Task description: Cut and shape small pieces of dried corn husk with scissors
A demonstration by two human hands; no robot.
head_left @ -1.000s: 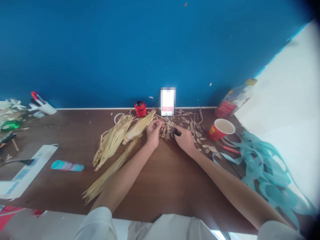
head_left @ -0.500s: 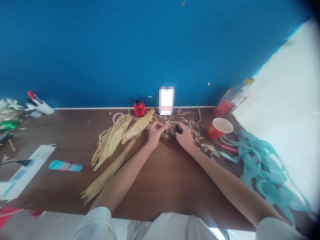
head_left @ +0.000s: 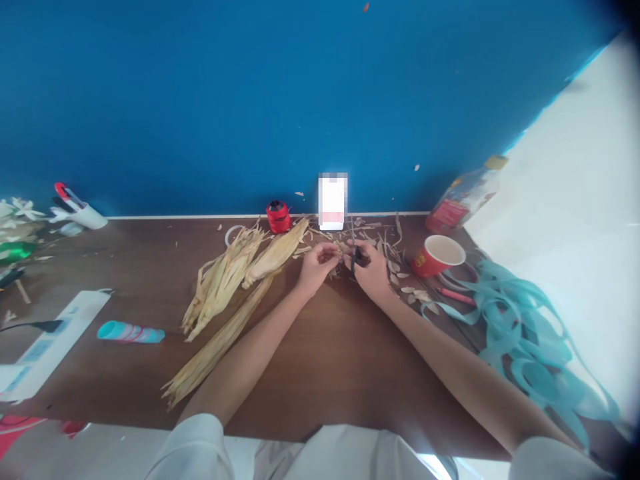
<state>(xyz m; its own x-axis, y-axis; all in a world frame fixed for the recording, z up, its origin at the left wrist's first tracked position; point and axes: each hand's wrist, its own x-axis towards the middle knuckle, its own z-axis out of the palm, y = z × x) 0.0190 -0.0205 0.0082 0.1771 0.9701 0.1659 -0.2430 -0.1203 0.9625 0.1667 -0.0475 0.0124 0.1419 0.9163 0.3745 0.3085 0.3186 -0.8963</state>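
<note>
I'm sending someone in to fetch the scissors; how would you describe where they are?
On the brown table, go to the middle near the blue wall, where two hands meet. The scissors sit in the right hand, facing a husk strip pinched by the left hand. They are the only dark thing amid pale husk scraps.

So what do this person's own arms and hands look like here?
Both arms are bare below short white fabric sleeves: the left sleeve and right sleeve end high on the arms. The left hand and right hand wear no gloves, and no watch or bracelet shows at the wrists.
</note>
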